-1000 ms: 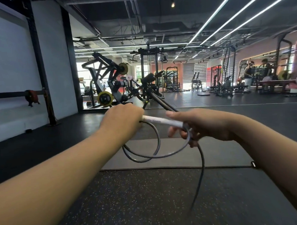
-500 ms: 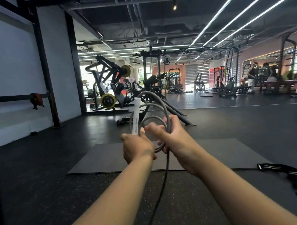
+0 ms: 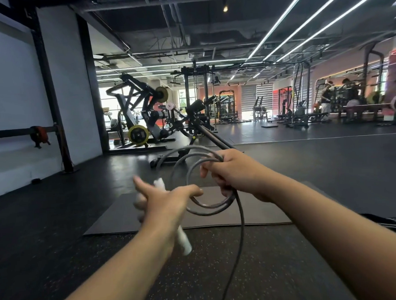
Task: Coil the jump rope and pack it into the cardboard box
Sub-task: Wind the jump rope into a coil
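Visibly unlabelled jump rope [image 3: 195, 179], white handle [image 3: 181, 238]

- Hands, close together half a second ago, now drawn apart: left hand [image 3: 165, 203] lower and to the left, right hand [image 3: 233, 173] up and to the right.
- White handle [image 3: 182, 237], upright above the left fist before, now tilted, long end pointing down past the wrist, blurred.
- Left thumb and forefinger now spread; handle held by the remaining fingers.
- Rope coil [image 3: 207, 179], earlier shared between both hands, now gripped by the right hand alone, loops hanging wider and more open.
- Free rope end now dropping from the coil's right side.
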A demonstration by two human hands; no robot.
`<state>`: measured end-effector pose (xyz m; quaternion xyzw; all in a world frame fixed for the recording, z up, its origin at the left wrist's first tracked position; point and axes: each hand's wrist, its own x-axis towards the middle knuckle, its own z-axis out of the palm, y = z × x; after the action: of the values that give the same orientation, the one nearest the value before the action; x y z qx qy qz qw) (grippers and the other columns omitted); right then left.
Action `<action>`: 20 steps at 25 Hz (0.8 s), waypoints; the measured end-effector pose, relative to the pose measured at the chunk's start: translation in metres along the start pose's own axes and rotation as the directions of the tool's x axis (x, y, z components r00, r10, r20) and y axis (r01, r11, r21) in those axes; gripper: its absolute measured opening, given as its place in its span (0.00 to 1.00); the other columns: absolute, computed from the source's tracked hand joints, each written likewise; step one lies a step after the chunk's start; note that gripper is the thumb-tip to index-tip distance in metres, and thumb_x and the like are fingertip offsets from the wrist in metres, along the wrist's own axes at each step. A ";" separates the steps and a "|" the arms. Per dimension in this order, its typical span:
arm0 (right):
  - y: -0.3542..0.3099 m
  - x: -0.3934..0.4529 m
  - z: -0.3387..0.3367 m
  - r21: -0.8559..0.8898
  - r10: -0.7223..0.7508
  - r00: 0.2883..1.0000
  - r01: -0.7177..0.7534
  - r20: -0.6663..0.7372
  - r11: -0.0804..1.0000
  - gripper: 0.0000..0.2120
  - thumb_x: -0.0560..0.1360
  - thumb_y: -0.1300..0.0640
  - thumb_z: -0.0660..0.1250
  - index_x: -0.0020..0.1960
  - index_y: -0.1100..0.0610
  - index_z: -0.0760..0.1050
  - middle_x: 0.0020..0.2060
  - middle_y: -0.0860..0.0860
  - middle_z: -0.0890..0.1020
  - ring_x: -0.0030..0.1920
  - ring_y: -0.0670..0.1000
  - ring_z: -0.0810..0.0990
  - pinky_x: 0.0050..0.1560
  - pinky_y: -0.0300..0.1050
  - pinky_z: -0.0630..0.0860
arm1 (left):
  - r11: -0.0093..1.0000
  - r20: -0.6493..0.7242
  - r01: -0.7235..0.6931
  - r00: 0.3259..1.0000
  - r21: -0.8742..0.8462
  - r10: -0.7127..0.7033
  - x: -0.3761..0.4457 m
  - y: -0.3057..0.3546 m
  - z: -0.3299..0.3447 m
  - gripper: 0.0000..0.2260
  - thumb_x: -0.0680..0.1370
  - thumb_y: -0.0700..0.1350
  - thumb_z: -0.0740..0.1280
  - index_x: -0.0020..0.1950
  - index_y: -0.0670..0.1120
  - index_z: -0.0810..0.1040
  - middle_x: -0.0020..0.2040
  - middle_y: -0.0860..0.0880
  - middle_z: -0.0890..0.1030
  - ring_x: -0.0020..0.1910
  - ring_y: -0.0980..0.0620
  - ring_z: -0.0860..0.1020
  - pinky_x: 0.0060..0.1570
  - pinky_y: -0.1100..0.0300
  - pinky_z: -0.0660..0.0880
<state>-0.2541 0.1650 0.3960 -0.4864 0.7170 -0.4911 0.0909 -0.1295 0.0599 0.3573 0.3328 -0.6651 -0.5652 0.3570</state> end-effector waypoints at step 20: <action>0.067 -0.037 -0.055 0.128 0.217 0.965 -0.236 0.149 0.963 0.22 0.73 0.42 0.74 0.33 0.52 0.66 0.26 0.52 0.61 0.25 0.52 0.62 0.34 0.47 0.73 | 0.966 0.771 0.222 0.635 -0.131 -0.041 0.053 0.058 -0.053 0.16 0.81 0.43 0.64 0.62 0.33 0.80 0.28 0.54 0.62 0.24 0.58 0.56 0.25 0.65 0.69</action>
<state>-0.3095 0.2311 0.3579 -0.4249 0.7228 -0.4944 0.2292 -0.1147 -0.0036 0.4254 0.0712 -0.6624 -0.7449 0.0349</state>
